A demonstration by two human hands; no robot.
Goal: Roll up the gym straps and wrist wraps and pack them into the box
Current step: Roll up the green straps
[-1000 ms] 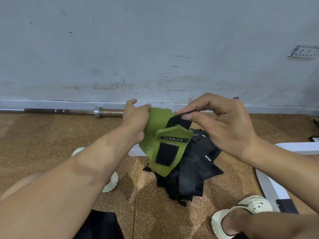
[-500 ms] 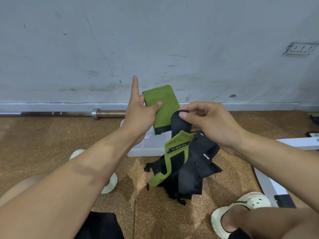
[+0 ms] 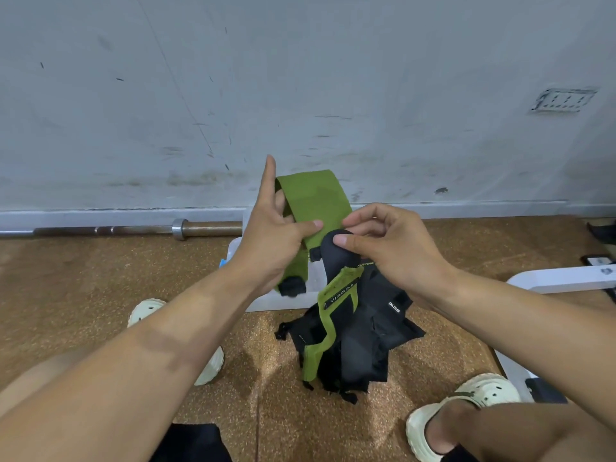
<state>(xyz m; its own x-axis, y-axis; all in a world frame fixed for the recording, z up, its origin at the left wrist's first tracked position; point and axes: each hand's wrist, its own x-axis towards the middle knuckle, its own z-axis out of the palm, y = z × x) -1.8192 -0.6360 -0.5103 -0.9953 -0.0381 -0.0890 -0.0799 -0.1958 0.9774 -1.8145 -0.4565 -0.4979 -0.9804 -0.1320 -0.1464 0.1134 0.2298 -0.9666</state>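
Note:
My left hand (image 3: 273, 235) pinches a green wrist wrap (image 3: 313, 201) between thumb and fingers, index finger pointing up; the wrap loops up over the hand and hangs down to a black end. My right hand (image 3: 383, 245) grips the black strap end (image 3: 336, 255) of a second green wrap (image 3: 333, 311) that dangles down. Below lies a pile of black straps (image 3: 366, 335) on the floor. A white box (image 3: 266, 301) sits behind the pile, mostly hidden by my hands.
A steel barbell (image 3: 133, 230) lies along the grey wall at left. A white bench frame (image 3: 560, 278) stands at right. My feet in cream clogs (image 3: 466, 415) flank the pile on the brown cork floor.
My left hand lifted one green wrap up and away from the bundle, separating it. My right hand kept the black end of the other wrap, which now hangs unfolded.

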